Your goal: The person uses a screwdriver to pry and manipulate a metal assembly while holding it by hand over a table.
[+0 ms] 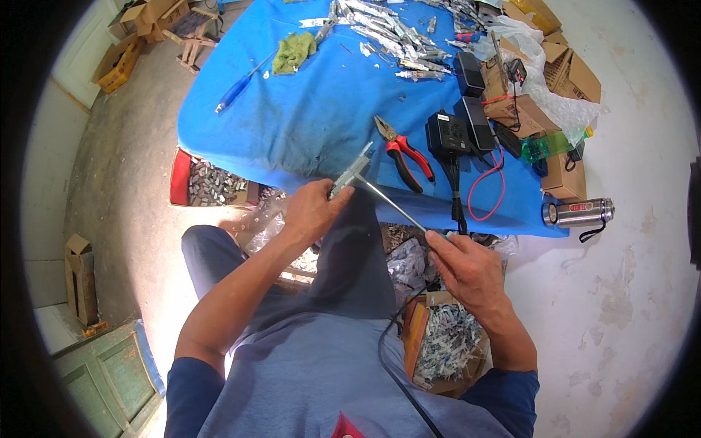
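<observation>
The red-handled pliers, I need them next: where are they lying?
In the head view the pliers lie on the blue table cover, near its front edge, between the grey metal part in the left hand and the black box.

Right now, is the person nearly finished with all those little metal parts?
Hard to say. Many wrapped metal parts lie heaped on the blue table, perhaps finished. The left hand grips a grey metal part; the right hand works a thin tool into it. The box of parts is full.
</observation>
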`<state>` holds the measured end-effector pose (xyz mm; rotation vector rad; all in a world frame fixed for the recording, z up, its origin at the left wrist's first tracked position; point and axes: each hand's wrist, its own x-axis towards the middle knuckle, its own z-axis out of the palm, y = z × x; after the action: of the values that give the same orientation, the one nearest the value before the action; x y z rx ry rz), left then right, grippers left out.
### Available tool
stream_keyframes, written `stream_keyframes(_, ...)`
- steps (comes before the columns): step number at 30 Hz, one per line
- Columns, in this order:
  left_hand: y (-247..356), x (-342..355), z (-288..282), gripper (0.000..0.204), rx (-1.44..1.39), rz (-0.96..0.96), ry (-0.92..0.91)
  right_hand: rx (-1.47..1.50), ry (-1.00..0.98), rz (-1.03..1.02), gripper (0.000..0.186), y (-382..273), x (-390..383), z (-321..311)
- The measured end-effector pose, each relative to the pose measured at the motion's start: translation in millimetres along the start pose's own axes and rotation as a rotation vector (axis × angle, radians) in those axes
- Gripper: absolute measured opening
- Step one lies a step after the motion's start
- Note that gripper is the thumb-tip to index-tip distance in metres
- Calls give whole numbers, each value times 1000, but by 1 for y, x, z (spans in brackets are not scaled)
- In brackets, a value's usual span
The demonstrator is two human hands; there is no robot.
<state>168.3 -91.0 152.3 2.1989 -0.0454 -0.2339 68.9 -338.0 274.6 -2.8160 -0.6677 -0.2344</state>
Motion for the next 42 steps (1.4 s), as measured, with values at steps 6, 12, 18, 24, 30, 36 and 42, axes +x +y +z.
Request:
stream_keyframes(6,0,0,1,53,-27,-15,-6,85,-18,58,31,0,-1,-1)
stream_keyframes(12,2,1,0,52,-33,-18,-16,99,-34,93,29,0,2,-4)
stream_keyframes(18,-3,1,4,52,-11,4,9,95,-81,99,27,-2,11,-13)
stream_keyframes(24,-5,2,8,53,-5,-17,30,81,-130,114,24,-7,24,-16)
stream_keyframes(30,-9,4,9,53,-1,8,39,-59,-167,36,24,-15,34,-24)
stream_keyframes(36,-1,7,6,55,1,-52,7,-122,-176,12,25,-22,44,-20)
stream_keyframes(42,-11,10,9,55,2,19,79,259,-198,174,25,1,54,-19)
